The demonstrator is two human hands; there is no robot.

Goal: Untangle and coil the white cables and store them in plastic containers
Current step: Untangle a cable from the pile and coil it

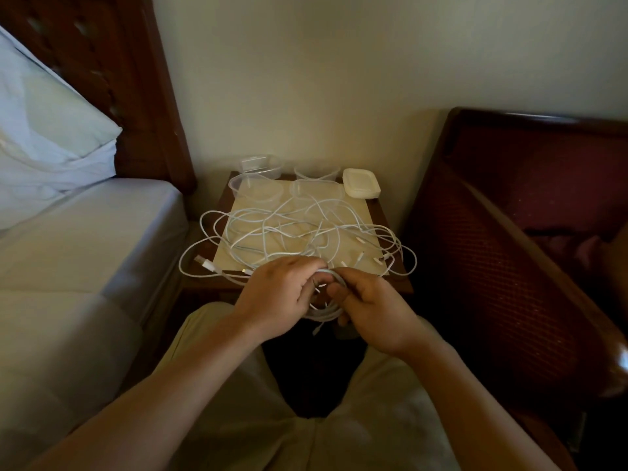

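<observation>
While I wind the coil (326,309), I keep it low over my lap, just off the near edge of the table (401,285), so the loops hang free and do not catch on the heap. My left hand (278,294) curls round the left side of the coil and holds the turns together; my right hand (370,307) pinches the right side between thumb and fingers, feeding the strand round. Both grips are closed on that 1 cable, neither wide. A loose end dangles below the coil.

The rest of the cables (295,236) lie in a tangle across the table, touching and crossing one another, some loops drooping over its left and right edges. I judge they sit there because they are easier to pull out 1 at a time from a flat surface. A plug (205,263) lies at the near left, and several small connectors show at the right of the heap.

At the back of the table stand the containers (256,186), 4 clear ones as far as I can count, open and set out of the tangle so a finished coil can drop straight in. Their lids (361,183) appear to be stacked at the back right. None holds a cable yet, as far as I can tell.

I can read no brand, label or writing anywhere.

A bed (85,239) with a pillow (51,137) lies to the left, a red chair (530,215) to the right.
</observation>
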